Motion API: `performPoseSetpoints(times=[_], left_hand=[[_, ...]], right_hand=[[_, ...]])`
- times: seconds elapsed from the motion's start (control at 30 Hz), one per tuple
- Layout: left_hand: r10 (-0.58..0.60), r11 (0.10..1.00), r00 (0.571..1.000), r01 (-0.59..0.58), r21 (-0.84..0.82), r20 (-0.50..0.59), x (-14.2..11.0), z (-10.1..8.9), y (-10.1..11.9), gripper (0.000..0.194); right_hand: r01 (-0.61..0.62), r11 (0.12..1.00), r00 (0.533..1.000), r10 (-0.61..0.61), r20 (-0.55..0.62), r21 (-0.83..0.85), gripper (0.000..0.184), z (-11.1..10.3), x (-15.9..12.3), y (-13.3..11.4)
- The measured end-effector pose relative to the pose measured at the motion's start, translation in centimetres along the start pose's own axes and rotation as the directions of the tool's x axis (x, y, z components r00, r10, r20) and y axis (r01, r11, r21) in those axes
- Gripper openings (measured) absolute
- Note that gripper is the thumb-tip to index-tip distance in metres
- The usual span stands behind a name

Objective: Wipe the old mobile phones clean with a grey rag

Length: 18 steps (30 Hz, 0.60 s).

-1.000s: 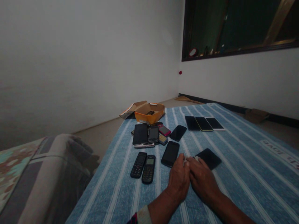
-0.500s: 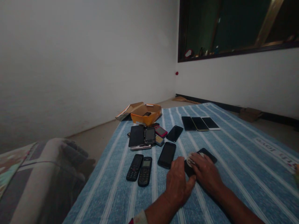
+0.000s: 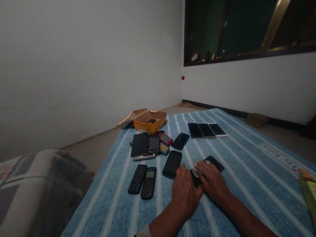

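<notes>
Left hand: fingers close together, thumb angled away, set at the near-left end of a dark phone; whether it grips the phone cannot be told. Right hand: fingers bent over a crumpled white wipe, pressing it against the screen. The phone lies on the blue striped cloth, its long axis slanting from near left to far right, the far end exposed.

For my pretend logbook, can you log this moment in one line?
left hand: by near end of dark phone | right hand: on white cloth over it | leftward: two keypad phones | farther: open orange box
</notes>
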<state>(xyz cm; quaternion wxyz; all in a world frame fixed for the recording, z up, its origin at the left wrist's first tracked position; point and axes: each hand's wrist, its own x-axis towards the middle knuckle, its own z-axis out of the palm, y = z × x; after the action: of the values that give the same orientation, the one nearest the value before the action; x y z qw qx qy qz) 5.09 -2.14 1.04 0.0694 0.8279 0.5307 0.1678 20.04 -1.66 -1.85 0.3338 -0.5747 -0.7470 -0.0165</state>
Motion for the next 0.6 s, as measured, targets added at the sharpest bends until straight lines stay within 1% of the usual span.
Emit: performPoseSetpoints(times=[0.07, 0.13, 0.3, 0.43, 0.53, 0.6], left_hand=[[-0.007, 1.0, 1.0, 0.007, 0.0, 0.018, 0.1, -0.3, 0.1, 0.061], [-0.008, 1.0, 1.0, 0.008, -0.003, 0.01, 0.2, -0.4, 0.1, 0.061], [-0.002, 1.0, 0.999, 0.001, -0.027, -0.039, 0.5, 0.1, -0.2, 0.052], [0.019, 0.998, 0.99, -0.028, -0.063, -0.141, 0.8, 0.9, -0.7, 0.047], [0.068, 0.992, 0.965, -0.092, -0.082, -0.252, 0.8, 1.3, -0.9, 0.048], [0.094, 0.986, 0.949, -0.131, -0.106, -0.302, 0.8, 1.3, -0.9, 0.042]], right_hand=[[0.004, 1.0, 1.0, -0.004, 0.006, 0.007, 0.037, 0.0, 0.1, -0.1], [0.007, 1.0, 1.0, -0.007, -0.001, 0.02, 0.037, 0.0, 0.1, -0.1], [0.04, 0.997, 0.999, -0.039, -0.028, 0.059, 0.035, 0.1, 0.2, -0.4], [0.07, 0.994, 0.995, -0.063, -0.075, 0.088, 0.036, 0.0, 0.4, -0.6], [0.116, 0.988, 0.988, -0.105, -0.112, 0.1, 0.037, -0.2, 0.6, -0.9], [0.15, 0.983, 0.981, -0.135, -0.138, 0.107, 0.039, -0.5, 0.8, -1.2]])
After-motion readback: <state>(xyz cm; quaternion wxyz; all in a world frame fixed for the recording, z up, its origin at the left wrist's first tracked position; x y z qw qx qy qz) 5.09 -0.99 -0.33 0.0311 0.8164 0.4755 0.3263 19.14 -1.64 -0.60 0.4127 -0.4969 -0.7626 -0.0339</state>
